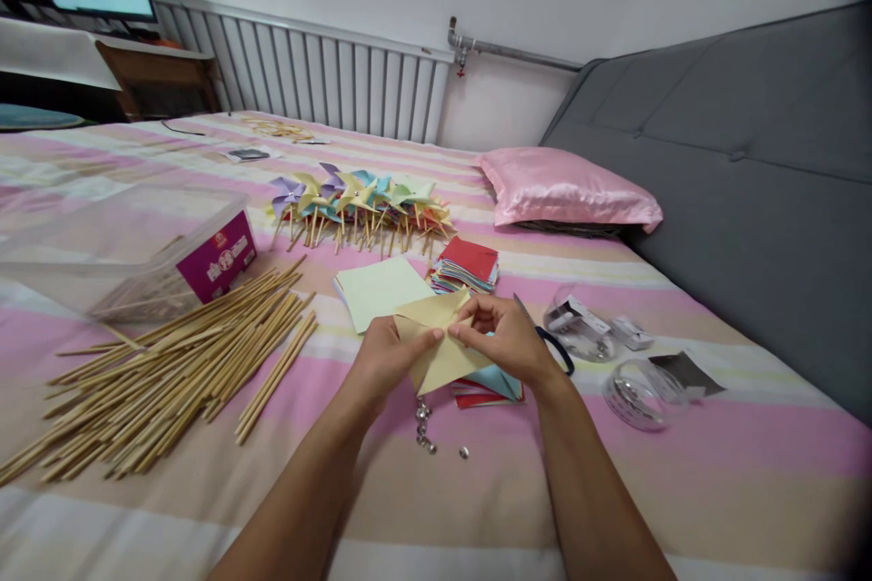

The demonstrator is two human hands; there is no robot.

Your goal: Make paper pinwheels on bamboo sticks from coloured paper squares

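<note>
My left hand [381, 354] and my right hand [508, 340] together hold a yellow paper square [436, 345] with folded flaps above the striped bedsheet. The fingertips of both hands pinch the flaps near the paper's middle. Under my right hand lie red and blue paper pieces [490, 384]. Several small metal pins [426, 427] lie on the sheet just below the paper. A pale green sheet [378, 288] and a stack of coloured paper squares [467, 265] rest just beyond my hands.
A big pile of bamboo sticks [170, 372] lies at the left, beside a clear plastic box [123, 241]. Finished paper pinwheels [361, 200] lie farther back. Clear tape rolls [637, 390], black scissors handle [559, 347], pink pillow [565, 186] and grey sofa back [749, 172] are at the right.
</note>
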